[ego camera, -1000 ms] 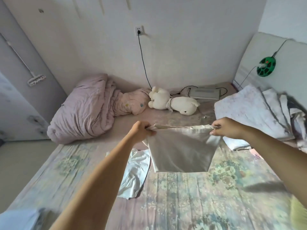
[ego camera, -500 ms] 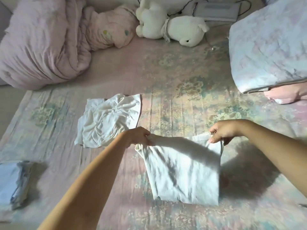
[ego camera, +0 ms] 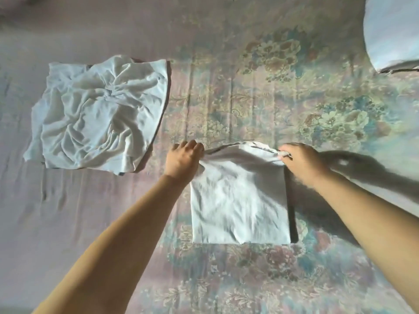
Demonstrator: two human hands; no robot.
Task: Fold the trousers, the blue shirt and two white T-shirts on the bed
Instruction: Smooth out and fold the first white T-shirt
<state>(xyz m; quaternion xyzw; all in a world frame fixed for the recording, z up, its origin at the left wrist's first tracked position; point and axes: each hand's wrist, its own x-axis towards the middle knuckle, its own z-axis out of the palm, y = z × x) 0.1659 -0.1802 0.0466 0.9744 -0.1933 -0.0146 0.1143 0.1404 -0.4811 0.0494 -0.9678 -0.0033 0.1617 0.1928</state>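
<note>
Both hands pinch the far edge of the folded white T-shirt (ego camera: 240, 207), left hand (ego camera: 184, 160) and right hand (ego camera: 302, 165) at opposite corners, its body lying flat toward the person between the forearms, equally near both

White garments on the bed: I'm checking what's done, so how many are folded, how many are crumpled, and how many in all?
Folded white T-shirt, far corners pinched by left hand and right hand: 1
Crumpled white T-shirt: 1
Total: 2
</note>
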